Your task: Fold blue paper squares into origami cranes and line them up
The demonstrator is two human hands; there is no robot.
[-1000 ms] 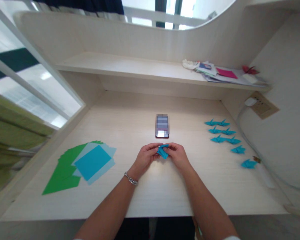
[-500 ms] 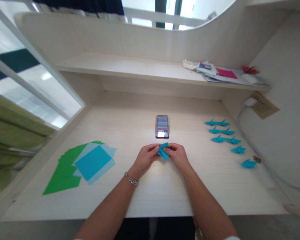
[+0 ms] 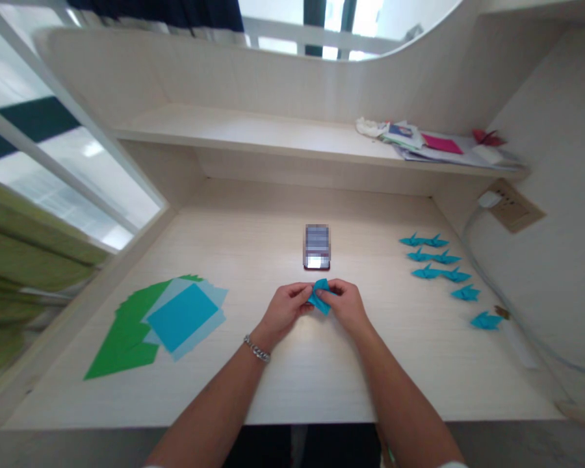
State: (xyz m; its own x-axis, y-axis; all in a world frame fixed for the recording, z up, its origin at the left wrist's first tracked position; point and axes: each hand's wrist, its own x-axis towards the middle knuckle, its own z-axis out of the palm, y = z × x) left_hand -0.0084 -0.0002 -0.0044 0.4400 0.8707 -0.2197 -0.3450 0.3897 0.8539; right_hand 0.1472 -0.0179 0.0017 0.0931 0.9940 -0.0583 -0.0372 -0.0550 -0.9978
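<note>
Between my two hands, just above the desk, is a small folded piece of blue paper (image 3: 322,303). My left hand (image 3: 288,308) pinches its left side with thumb and fingers. My right hand (image 3: 345,303) is closed on its right side, the thumb pressed over the top. Fingers hide parts of the folds. A phone (image 3: 316,247) with a blurred-out screen lies just beyond the hands. Several blue origami cranes (image 3: 437,274) stand in rows at the right of the desk.
Blue square sheets (image 3: 182,317) lie over a spread of green paper (image 3: 121,338) at the left. The shelf (image 3: 253,131) at the back carries papers and a pink sheet (image 3: 441,143). A white cable (image 3: 482,260) runs down from the wall socket (image 3: 514,207) along the right side.
The blue paper has tilted slightly between my fingers, and its lower tip sits a little lower. Both hands keep their pinch, in nearly the same place.
</note>
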